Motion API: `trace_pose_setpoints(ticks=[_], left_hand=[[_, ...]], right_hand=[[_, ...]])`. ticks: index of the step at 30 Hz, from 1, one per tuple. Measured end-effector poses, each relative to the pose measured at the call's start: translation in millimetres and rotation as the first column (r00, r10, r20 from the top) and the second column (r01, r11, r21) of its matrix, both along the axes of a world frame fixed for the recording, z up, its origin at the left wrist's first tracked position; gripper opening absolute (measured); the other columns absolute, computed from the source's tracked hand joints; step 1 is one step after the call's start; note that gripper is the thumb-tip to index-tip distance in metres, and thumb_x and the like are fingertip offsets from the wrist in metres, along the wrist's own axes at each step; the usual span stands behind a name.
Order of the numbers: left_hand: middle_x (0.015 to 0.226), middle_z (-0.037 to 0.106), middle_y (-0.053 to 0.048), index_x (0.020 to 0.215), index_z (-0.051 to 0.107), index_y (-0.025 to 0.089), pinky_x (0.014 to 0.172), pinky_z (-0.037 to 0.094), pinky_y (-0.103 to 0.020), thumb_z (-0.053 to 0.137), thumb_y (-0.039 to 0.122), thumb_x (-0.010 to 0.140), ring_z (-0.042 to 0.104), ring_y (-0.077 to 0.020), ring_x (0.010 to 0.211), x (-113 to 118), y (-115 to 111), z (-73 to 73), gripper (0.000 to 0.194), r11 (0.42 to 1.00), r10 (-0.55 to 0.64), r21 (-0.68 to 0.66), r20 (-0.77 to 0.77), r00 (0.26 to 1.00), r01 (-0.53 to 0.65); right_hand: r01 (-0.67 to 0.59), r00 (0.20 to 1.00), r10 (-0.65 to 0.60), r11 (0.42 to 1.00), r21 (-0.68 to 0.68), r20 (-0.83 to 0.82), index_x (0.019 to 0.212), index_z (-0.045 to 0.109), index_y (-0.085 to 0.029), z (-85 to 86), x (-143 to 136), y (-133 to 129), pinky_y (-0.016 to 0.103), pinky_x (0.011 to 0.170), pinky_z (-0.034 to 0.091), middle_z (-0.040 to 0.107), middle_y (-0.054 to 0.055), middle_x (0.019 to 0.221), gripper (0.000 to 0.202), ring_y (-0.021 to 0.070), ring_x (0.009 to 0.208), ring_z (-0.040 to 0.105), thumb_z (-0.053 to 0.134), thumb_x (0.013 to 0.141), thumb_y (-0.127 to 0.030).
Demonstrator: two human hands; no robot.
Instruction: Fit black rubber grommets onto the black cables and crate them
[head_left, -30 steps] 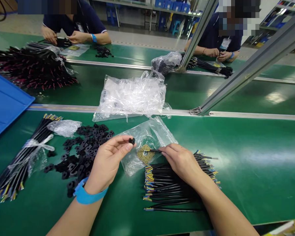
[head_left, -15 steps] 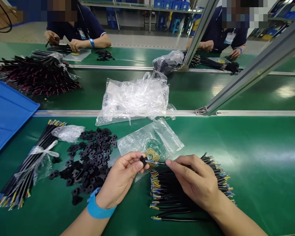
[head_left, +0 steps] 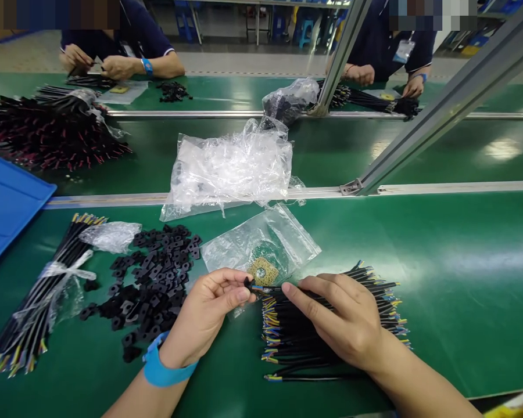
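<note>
Between the thumb and fingers of my left hand [head_left: 215, 302], which wears a blue wristband, is a small black rubber grommet [head_left: 248, 283]. My right hand [head_left: 342, 316] pinches a black cable [head_left: 272, 289] whose coloured wire ends point left and meet the grommet. Whether the wires pass through the hole is too small to tell. Beneath my right hand lies a row of cut black cables [head_left: 296, 342] with blue, yellow and brown ends. Just behind my fingertips, a yellow speckled sponge [head_left: 265, 270] sits on a clear zip bag [head_left: 296, 238].
Loose black grommets [head_left: 152, 278] lie left of my left hand, beside a tied cable bundle [head_left: 47, 302]. A blue bin [head_left: 13, 203] stands at the left edge. Crumpled plastic bags [head_left: 230, 168] lie at the metal rail. A slanted metal post [head_left: 418, 122] rises at right. Two people [head_left: 126, 52] work opposite.
The whole view has shifted slightly, so things sit a little further left and up. My hands keep the grommet and cable end together; the cable now lies flatter.
</note>
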State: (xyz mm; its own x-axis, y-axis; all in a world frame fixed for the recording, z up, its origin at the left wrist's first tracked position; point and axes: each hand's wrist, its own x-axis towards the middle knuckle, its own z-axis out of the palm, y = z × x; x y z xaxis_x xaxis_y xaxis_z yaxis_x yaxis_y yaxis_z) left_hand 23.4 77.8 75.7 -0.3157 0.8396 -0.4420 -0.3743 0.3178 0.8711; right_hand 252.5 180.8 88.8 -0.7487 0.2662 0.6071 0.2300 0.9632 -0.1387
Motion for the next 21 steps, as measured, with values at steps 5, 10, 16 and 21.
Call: trace_pose_setpoints(ticks=[5,10,16,21], left_hand=[[0.065,0.075,-0.004,0.084,0.084,0.022,0.058,0.058,-0.024,0.095,0.038,0.065,0.072,-0.017,0.062,3.9,-2.2,-1.3,0.027,0.994,-0.101,0.016,-0.176,0.979,0.105],[0.075,0.078,-0.004,0.081,0.086,0.028,0.058,0.06,-0.027,0.092,0.029,0.069,0.073,-0.019,0.064,6.9,-7.1,1.1,0.014,0.984,-0.06,0.131,-0.377,0.924,0.117],[0.074,0.08,-0.001,0.079,0.086,0.034,0.061,0.063,-0.026,0.094,0.022,0.069,0.075,-0.0188,0.067,8.8,-6.3,7.6,0.017,0.936,-0.018,0.291,-0.523,0.852,0.198],[0.074,0.081,-0.003,0.081,0.086,0.033,0.062,0.065,-0.03,0.093,0.025,0.071,0.076,-0.0211,0.068,10.6,-7.5,7.6,0.014,0.918,-0.038,0.306,-0.561,0.827,0.25]], right_hand=[[-0.027,0.999,0.028,1.0,0.012,-0.03,0.121,0.071,-0.014,1.2,-1.4,-2.4,0.03,0.069,0.056,0.077,0.009,0.094,0.029,0.0184,0.083,0.066,0.049,0.102,-0.009],[-0.064,0.993,0.054,0.993,-0.101,-0.106,0.115,0.071,-0.011,-3.4,-5.9,-4.9,0.029,0.064,0.054,0.076,0.008,0.091,0.02,0.015,0.07,0.061,0.061,0.098,-0.007],[-0.062,0.995,0.031,0.942,-0.33,-0.099,0.101,0.071,-0.016,-1.1,-13.7,-7.9,0.025,0.063,0.055,0.074,0.004,0.083,0.013,0.0131,0.067,0.064,0.059,0.104,-0.02],[-0.1,0.994,0.067,0.867,-0.488,-0.085,0.098,0.071,-0.017,-2.1,-14.0,-10.2,0.025,0.064,0.057,0.074,0.004,0.082,0.019,0.0134,0.068,0.067,0.055,0.106,-0.023]])
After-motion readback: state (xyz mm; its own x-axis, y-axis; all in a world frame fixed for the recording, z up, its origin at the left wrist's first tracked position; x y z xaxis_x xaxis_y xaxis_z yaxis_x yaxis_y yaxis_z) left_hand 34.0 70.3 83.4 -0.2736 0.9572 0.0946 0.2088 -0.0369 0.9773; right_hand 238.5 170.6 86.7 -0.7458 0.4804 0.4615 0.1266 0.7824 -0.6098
